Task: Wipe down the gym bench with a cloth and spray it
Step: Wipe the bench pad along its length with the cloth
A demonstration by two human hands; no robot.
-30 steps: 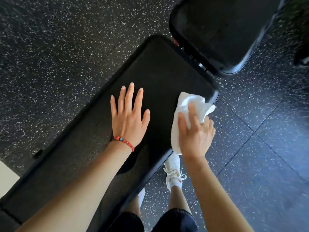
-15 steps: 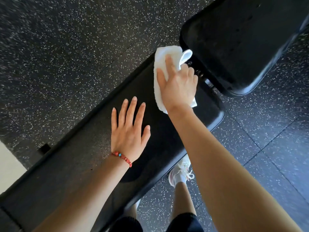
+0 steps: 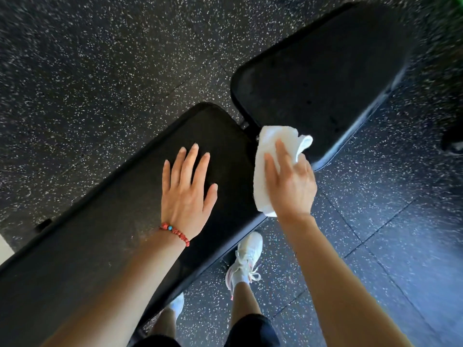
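The black padded gym bench runs from lower left to the middle of the head view, and its second black pad lies beyond a narrow gap at upper right. My left hand rests flat on the long pad, fingers spread, with a red bead bracelet at the wrist. My right hand presses a folded white cloth against the near right corner of the long pad, at the gap between the two pads. No spray bottle is in view.
Dark speckled rubber floor tiles surround the bench. My legs and white sneakers stand beside the bench's near edge. A dark object sits at the right edge of the frame.
My right hand swept the cloth from the pad's near right corner to its far end, then back to the near right corner by the gap. My left hand stayed flat on the pad.
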